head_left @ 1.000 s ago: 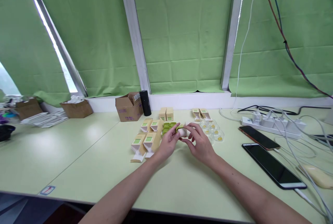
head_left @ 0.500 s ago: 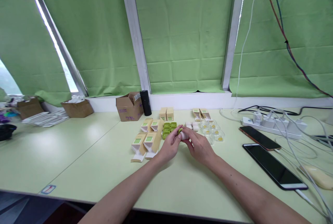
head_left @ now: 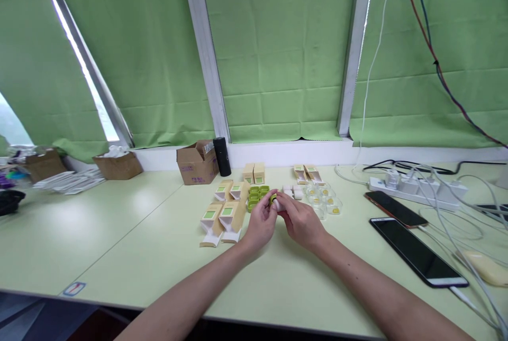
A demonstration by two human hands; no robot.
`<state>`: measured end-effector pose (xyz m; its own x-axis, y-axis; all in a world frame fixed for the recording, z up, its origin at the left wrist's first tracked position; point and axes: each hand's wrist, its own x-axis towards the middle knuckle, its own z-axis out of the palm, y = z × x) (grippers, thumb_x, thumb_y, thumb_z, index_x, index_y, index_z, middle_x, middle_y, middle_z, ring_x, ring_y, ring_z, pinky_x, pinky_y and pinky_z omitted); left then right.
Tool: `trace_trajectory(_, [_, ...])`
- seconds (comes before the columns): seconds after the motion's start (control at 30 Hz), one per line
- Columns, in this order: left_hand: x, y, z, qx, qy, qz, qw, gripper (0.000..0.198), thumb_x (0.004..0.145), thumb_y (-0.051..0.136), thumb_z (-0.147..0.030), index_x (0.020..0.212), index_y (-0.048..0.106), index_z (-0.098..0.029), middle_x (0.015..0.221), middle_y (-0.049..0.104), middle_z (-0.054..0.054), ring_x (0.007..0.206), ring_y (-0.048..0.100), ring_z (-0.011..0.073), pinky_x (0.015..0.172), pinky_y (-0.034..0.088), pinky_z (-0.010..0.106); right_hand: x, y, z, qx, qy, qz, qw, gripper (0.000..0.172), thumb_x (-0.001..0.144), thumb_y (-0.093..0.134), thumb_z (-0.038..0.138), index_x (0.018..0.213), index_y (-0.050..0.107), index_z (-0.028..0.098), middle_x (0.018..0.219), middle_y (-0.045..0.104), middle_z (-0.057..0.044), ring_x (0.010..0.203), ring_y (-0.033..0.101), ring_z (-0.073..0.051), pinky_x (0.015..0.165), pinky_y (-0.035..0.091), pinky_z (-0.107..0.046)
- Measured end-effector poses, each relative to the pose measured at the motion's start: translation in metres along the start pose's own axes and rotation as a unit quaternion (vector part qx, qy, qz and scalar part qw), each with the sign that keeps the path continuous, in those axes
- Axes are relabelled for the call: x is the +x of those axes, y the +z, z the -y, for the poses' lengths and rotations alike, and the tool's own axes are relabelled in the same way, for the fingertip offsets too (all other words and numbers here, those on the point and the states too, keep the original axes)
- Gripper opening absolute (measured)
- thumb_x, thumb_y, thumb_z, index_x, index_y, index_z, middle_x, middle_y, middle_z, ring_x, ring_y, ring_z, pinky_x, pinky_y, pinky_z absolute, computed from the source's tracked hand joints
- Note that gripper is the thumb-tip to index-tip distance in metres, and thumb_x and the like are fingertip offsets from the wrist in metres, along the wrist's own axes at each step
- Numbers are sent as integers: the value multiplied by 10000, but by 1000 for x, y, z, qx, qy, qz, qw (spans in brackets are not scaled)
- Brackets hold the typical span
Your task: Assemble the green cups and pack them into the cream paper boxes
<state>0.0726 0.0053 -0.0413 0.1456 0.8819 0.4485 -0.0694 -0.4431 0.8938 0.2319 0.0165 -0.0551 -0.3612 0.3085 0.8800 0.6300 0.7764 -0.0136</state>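
My left hand (head_left: 262,220) and my right hand (head_left: 302,219) meet above the table, fingers closed around a small white piece with a green part (head_left: 277,203). The left fingers are at its green end, the right ones at its white end; much of it is hidden. Just behind my left hand sit several green square pieces (head_left: 254,198). White pieces (head_left: 297,191) lie behind my right hand. To their right is a group of clear plastic domes (head_left: 317,201) with yellow centres. Open cartons with green labels (head_left: 228,211) lie left of my hands.
At the back stand more small cartons (head_left: 254,173), opened cartons (head_left: 308,174), a cardboard box (head_left: 197,164) and a black cylinder (head_left: 222,157). On the right are two phones (head_left: 418,251), a power strip (head_left: 416,193), tangled cables and a yellow rounded object (head_left: 486,268).
Both hands have shifted very slightly, and the small white and green piece is a little more covered by my fingers. The surrounding items stay where they were.
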Motion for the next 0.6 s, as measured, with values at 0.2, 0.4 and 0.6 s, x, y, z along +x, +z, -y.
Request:
trace_trajectory(0.2, [0,-2,0,10,9,7,1000,598,979,656,-509,1444,580,-141,1454,646,200,1326,649,320,1147,531,471,1,-2,-1,-3,-3,-5,1000,393,1023,492,103,1409,552,147,1333,727,-209,1154,763,-303,866,686,-412])
trace_trajectory(0.4, [1,-2,0,-6,-18,48,999,732,904,752,-556,1474,544,-148,1496,607,209,1373,613,328,1172,504,457,-2,-3,-2,1,5,12,1000,430,1011,478,89,1424,568,168,1316,737,-184,1171,754,-285,908,680,-418])
trace_trajectory(0.6, [2,-2,-1,11,-14,44,999,701,912,736,-575,1451,583,-154,1477,622,215,1389,596,341,1189,485,484,-3,-2,-1,-20,0,5,1000,410,1021,484,110,1416,586,153,1313,743,-183,1129,772,-283,866,690,-401])
